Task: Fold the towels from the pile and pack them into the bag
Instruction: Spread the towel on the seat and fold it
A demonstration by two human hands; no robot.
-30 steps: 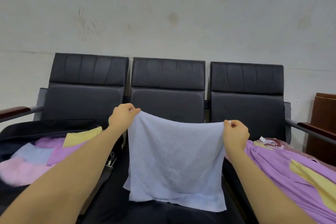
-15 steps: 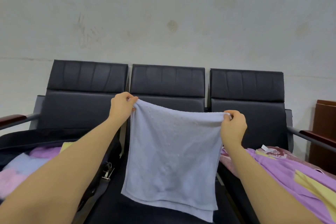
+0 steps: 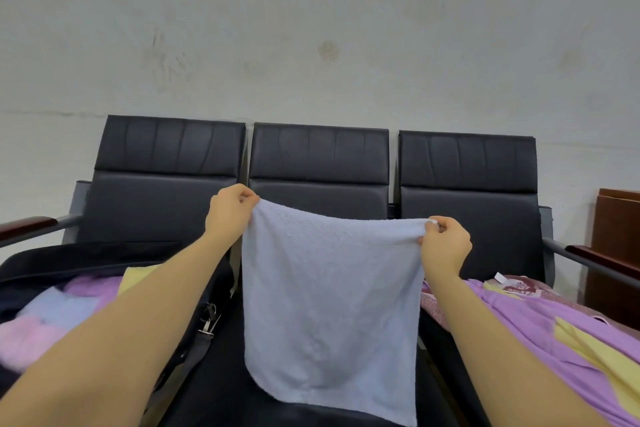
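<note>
since a second ago the blue towel (image 3: pixel 329 308) has been lifted clear of the middle seat (image 3: pixel 311 416) and now hangs flat in the air. left hand (image 3: pixel 228 210) pinches its upper left corner, right hand (image 3: pixel 445 244) pinches the upper right, top edge stretched between them. the bag (image 3: pixel 31 263) lies open on the left seat with pink, blue, purple and yellow towels already inside. the pile (image 3: pixel 554 322) on the right seat still holds purple, yellow and patterned ones. this towel looks unfolded, so folding it and several more remain.
</note>
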